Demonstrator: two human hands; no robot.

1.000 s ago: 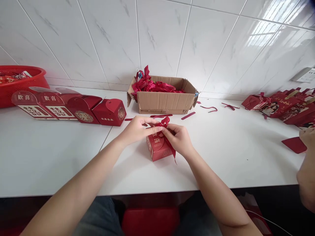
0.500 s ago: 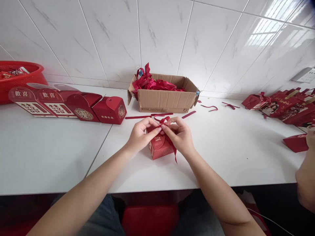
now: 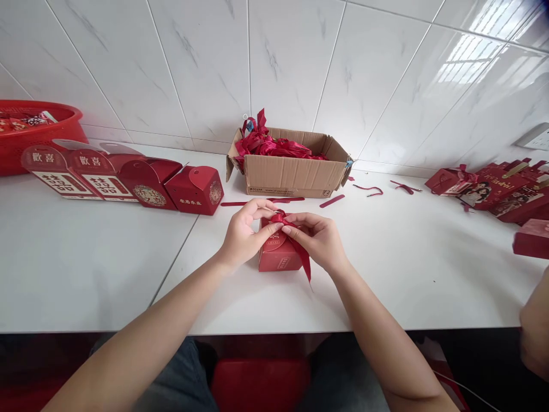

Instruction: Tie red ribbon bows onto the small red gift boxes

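Note:
In front of me a small red gift box (image 3: 281, 256) with pale printing stands on the white table. A red ribbon (image 3: 303, 260) is gathered in a knot or bow over its top, and one tail hangs down the box's right side. My left hand (image 3: 249, 232) pinches the ribbon from the left, thumb and fingers closed at the knot. From the right, my right hand (image 3: 317, 236) pinches it too, its thumb tip close to the left thumb. The fingers partly cover the box's top and the knot.
Behind stands a cardboard box (image 3: 295, 174) of red ribbons. Red gift boxes (image 3: 156, 183) line up at left beside a red basket (image 3: 64, 117). Ribbon scraps (image 3: 332, 201) lie beyond my hands. At right are more decorated boxes (image 3: 489, 186) and another person's arm (image 3: 536, 326).
The gift box has turned slightly, showing its front more squarely. The ribbon is drawn closer into a knot, and my fingers have shifted along it. At right, the other person's box has moved right.

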